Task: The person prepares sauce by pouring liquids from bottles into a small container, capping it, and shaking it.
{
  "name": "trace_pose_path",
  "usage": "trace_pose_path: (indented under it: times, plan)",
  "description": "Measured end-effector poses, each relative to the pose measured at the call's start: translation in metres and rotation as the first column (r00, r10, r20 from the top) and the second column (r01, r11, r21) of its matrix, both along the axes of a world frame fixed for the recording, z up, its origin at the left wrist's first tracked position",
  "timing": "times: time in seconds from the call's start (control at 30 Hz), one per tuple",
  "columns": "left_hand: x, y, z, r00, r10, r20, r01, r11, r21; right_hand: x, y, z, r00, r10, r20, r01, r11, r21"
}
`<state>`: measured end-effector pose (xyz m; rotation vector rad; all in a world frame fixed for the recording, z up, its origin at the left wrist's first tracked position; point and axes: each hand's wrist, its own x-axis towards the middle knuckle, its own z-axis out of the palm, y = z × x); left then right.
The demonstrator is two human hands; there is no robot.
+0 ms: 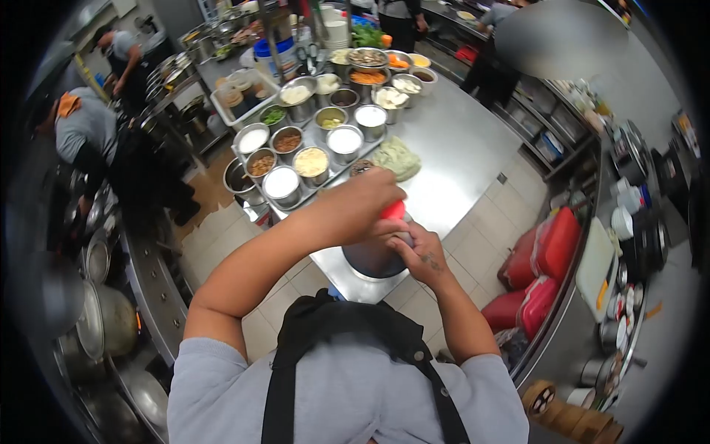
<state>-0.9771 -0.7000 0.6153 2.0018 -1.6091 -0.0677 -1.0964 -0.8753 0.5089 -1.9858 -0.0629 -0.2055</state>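
My left hand (376, 198) reaches across from the left, its fingers closed around a red cap-like thing (394, 212). Just to the right and below, my right hand (423, 255) curls around a pale, greyish part directly under the red piece. Together they look like a red-topped container, mostly covered by my fingers. Beneath both hands stands a wide, dark-looking metal pot (373, 268) at the near edge of the steel table (462, 140). A pale green crumpled cloth (398, 157) lies beyond my left hand.
Several metal tubs of ingredients, including a tub of shredded yellow food (311, 164), crowd the table's left side. A white bin (244, 100) with bottles stands behind them. Red padded bags (543, 251) lie at right. A co-worker (92, 137) bends at the left counter.
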Motion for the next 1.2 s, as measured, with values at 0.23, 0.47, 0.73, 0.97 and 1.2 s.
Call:
trace_pose_path:
  times: [0.23, 0.47, 0.73, 0.97, 1.2]
  plan:
    - [-0.007, 0.008, 0.004, 0.995, -0.033, -0.099, 0.033, 0.999, -0.001, -0.002, 0.004, 0.003, 1.0, -0.021, -0.003, 0.021, 1.0, -0.014]
    - [0.0, 0.0, 0.016, 0.966, -0.21, -0.151, 0.215, 0.976, 0.023, -0.004, 0.003, 0.0, 0.996, -0.019, -0.086, 0.025, 0.997, 0.074]
    - [0.019, 0.003, 0.01, 0.87, -0.389, -0.303, 0.413, 0.911, 0.017, -0.01, 0.006, 0.003, 0.97, -0.11, -0.215, 0.111, 0.994, -0.006]
    - [0.023, 0.013, -0.044, 0.603, -0.428, -0.673, 0.234, 0.902, -0.364, -0.015, 0.02, 0.08, 0.973, -0.075, 0.218, 0.123, 0.969, -0.214]
    - [0.045, 0.076, -0.076, 0.715, -0.22, -0.663, 0.039, 0.96, -0.276, 0.005, 0.044, 0.096, 0.999, -0.012, 0.034, 0.029, 0.821, -0.57]
